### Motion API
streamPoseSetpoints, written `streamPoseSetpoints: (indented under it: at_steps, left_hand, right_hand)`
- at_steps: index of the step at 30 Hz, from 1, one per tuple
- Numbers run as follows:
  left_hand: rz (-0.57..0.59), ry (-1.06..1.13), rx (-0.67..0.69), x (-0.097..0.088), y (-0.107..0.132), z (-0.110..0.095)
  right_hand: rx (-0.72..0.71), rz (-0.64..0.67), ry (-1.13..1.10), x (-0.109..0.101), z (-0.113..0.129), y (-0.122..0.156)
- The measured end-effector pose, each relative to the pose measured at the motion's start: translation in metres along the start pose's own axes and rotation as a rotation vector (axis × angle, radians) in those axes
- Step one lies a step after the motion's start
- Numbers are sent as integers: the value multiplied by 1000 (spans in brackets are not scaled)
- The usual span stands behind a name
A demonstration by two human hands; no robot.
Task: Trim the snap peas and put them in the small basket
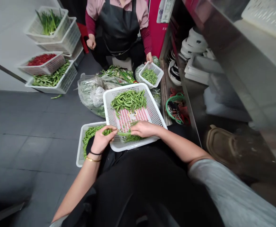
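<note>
A white perforated basket [160, 118] rests on my lap, with a heap of green pea pods [129, 101] at its far end and green trimmings [134, 138] at the near end. My left hand [102, 138] is closed on several pods over the basket's left rim. One pod [123, 134] stretches between its fingertips and my right hand [142, 129], which pinches the other end. Beside my left wrist, a second white basket [80, 154] holds more green pods [89, 135], partly hidden by my arm.
A person in a dark apron [117, 25] sits opposite, one hand on a small white basket [160, 75] of chopped greens. Bagged vegetables [90, 91] lie between us. Stacked vegetable baskets [69, 77] stand at left. A metal shelf [187, 104] with a green basket [167, 108] runs along the right.
</note>
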State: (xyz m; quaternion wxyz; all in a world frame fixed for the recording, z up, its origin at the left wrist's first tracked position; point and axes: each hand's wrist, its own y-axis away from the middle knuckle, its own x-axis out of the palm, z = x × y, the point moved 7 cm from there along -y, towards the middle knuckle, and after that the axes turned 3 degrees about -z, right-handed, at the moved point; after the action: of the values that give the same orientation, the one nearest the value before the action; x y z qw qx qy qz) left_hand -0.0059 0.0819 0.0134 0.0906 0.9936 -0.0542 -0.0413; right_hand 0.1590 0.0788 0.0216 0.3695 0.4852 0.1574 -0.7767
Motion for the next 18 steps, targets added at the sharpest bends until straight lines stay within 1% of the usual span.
streamPoseSetpoints:
  at_steps: [1, 2, 4, 5, 6, 7, 8, 9, 11, 12, 14, 15, 16, 18]
  left_hand:
    - [33, -72, 35, 0, 1, -8]
    - [94, -125, 65, 3, 2, -16]
    - [272, -167, 78, 20, 6, -25]
    - [350, -167, 63, 30, 8, -26]
    - [398, -156, 38, 38, 10, -24]
    - [406, -134, 7, 44, 11, -21]
    - [373, -94, -26, 46, 10, -16]
    - [312, -38, -58, 45, 8, -9]
    - [143, 106, -113, 35, 3, 4]
    - [54, 181, -128, 27, 2, 9]
    - [-107, 288, -141, 8, -2, 17]
    - [-158, 325, -136, -2, -5, 18]
    - [-189, 350, -141, -10, -9, 18]
    - [-184, 379, -165, -20, -19, 18]
  right_hand:
    - [-29, 62, 33, 0, 4, 2]
    - [-59, 108, 64, 0, 10, 3]
    - [-125, 137, 92, -4, 23, 3]
    - [-151, 116, 82, -6, 28, 1]
    - [-163, 73, 59, -8, 31, -1]
    - [-154, 12, 31, -11, 30, -3]
    - [-119, -64, 5, -13, 26, -5]
    - [-66, -141, -18, -14, 19, -7]
    - [42, -257, -45, -12, 1, -6]
    - [79, -277, -51, -9, -8, -4]
    - [119, -247, -59, -1, -24, 1]
    - [140, -221, -58, 2, -32, 5]
    - [176, -202, -51, 4, -41, 10]
    - [250, -171, -55, 4, -60, 21]
